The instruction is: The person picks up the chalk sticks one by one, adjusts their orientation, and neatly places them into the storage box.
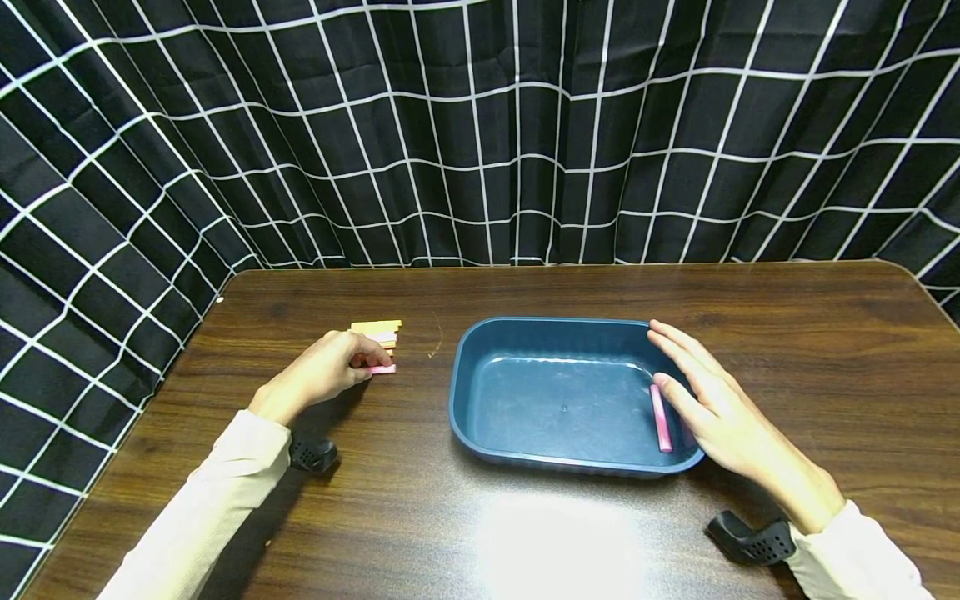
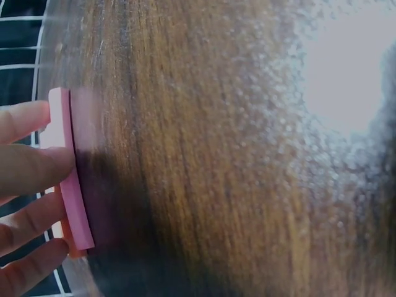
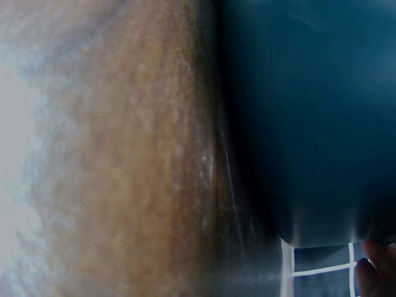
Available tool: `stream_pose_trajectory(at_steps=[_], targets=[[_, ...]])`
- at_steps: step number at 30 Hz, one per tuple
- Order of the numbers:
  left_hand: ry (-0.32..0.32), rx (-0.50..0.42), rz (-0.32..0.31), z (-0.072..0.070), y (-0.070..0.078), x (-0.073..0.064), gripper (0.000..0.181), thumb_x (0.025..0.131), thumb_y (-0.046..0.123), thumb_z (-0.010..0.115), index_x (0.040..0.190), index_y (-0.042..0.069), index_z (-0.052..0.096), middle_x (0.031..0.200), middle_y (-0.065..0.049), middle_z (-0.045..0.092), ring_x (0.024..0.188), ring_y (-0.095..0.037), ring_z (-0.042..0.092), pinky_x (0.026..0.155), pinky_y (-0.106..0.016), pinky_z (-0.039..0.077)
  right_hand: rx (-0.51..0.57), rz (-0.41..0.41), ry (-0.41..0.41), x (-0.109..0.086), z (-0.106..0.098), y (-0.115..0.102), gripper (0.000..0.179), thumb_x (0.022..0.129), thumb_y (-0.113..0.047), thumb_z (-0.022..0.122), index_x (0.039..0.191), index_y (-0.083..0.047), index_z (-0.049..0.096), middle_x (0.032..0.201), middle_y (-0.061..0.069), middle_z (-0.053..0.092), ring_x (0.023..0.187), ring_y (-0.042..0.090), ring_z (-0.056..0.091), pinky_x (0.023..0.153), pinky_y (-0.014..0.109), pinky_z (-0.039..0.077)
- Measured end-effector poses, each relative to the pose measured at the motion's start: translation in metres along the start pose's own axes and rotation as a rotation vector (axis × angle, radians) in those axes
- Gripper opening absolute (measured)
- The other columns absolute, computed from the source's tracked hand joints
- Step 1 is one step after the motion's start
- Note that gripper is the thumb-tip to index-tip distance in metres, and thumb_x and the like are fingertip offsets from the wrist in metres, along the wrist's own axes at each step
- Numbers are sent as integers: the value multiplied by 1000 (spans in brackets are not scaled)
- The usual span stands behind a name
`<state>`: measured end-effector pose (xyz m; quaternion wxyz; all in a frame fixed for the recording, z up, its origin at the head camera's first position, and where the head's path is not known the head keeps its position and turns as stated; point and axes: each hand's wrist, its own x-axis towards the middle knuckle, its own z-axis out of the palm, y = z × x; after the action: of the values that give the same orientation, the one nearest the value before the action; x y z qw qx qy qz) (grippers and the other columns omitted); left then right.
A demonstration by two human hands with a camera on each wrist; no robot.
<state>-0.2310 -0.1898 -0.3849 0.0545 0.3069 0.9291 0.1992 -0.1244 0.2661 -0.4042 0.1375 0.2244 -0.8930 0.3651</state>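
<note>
On the left of the table my left hand (image 1: pixel 330 364) pinches a slim, straight-edged pink stick (image 1: pixel 382 369) between thumb and fingers. The left wrist view shows the same pink stick (image 2: pixel 75 207) close up, thumb across its face, with an orange piece behind it. Just beyond the hand lie several similar sticks, among them a yellow stick (image 1: pixel 375 326), side by side. My right hand (image 1: pixel 712 408) rests over the right rim of a blue rectangular tub (image 1: pixel 468 433), fingers extended. Inside the tub, near that hand, lies another pink stick (image 1: pixel 660 419).
The wooden table (image 1: pixel 405 533) has a bright glare at its front middle. A black curtain with white grid lines (image 1: pixel 540 133) hangs behind it and at the left. Small crumbs (image 1: pixel 433 353) lie between the sticks and the tub.
</note>
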Motion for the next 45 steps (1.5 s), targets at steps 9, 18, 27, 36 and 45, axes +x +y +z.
stream_pose_trajectory(at_steps=[9, 18, 27, 36, 45], targets=[[-53, -43, -18, 0, 1, 1, 17, 82, -7, 70, 93, 5, 74, 73, -1, 69, 67, -8, 53, 64, -24, 43, 0, 1, 1, 0, 0, 1, 50, 98, -7, 54, 147, -2, 42, 154, 20, 38, 146, 1, 27, 110, 2, 12], [-44, -23, 4, 1, 4, 2, 15, 82, -8, 68, 92, 3, 73, 80, -5, 73, 70, -9, 58, 66, -27, 48, -5, -19, 8, 0, -1, -1, 50, 98, -6, 54, 147, 0, 42, 154, 21, 38, 141, -14, 21, 110, 2, 12], [29, -46, 53, -6, 18, 5, 16, 83, -6, 69, 95, 5, 74, 80, -5, 70, 69, -10, 52, 63, -24, 43, 6, -14, 4, 0, 0, -1, 50, 98, -7, 53, 147, -1, 42, 154, 21, 38, 143, -11, 22, 110, 2, 12], [40, -59, 53, -16, 38, 7, 15, 86, -3, 68, 98, 5, 73, 79, -4, 70, 69, -12, 57, 63, -24, 46, 5, -24, 11, 0, 0, 0, 49, 98, -6, 54, 146, 0, 43, 153, 23, 38, 142, -14, 20, 111, 2, 12], [39, -88, 54, -22, 54, 10, 21, 86, -1, 67, 105, 4, 72, 80, -3, 68, 71, -11, 58, 65, -24, 47, 2, -27, 7, 1, 0, 0, 48, 98, -5, 54, 145, 1, 44, 153, 22, 38, 142, -14, 19, 111, 2, 11]])
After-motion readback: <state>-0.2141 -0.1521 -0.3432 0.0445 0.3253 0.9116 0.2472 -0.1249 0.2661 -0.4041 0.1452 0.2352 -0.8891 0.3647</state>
